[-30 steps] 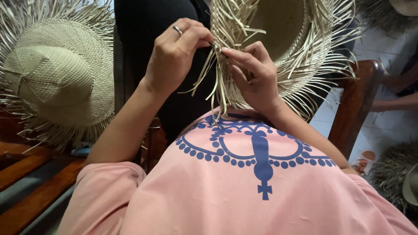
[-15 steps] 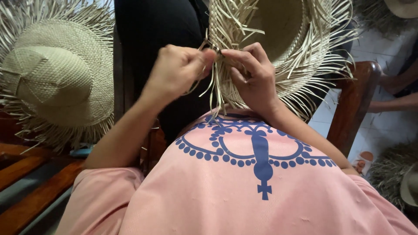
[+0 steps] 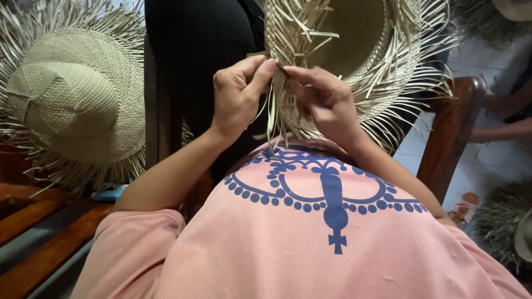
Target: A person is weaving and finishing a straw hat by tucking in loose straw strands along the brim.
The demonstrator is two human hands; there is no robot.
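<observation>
An unfinished straw hat [image 3: 354, 50] with loose strands sticking out of its brim is held up in front of my chest, its hollow crown facing me. My left hand [image 3: 239, 94] pinches strands at the brim's near edge between thumb and fingers. My right hand [image 3: 324, 99] grips the same brim edge just to the right, its fingertips almost touching those of the left. Loose straw strands [image 3: 270, 119] hang down between the two hands. My pink shirt with a blue pattern [image 3: 327, 221] fills the lower view.
A second woven straw hat [image 3: 66, 105] with a frayed brim lies at the left on a wooden bench [image 3: 39, 221]. A dark garment [image 3: 194, 50] hangs behind. A wooden chair arm [image 3: 449, 127] stands at the right, more straw hats [image 3: 507, 221] on the tiled floor, another person's arm [image 3: 507, 102] at far right.
My left hand dropped from above the brim and closed in on the right hand; both now pinch the same spot on the brim edge. The hat stayed in place.
</observation>
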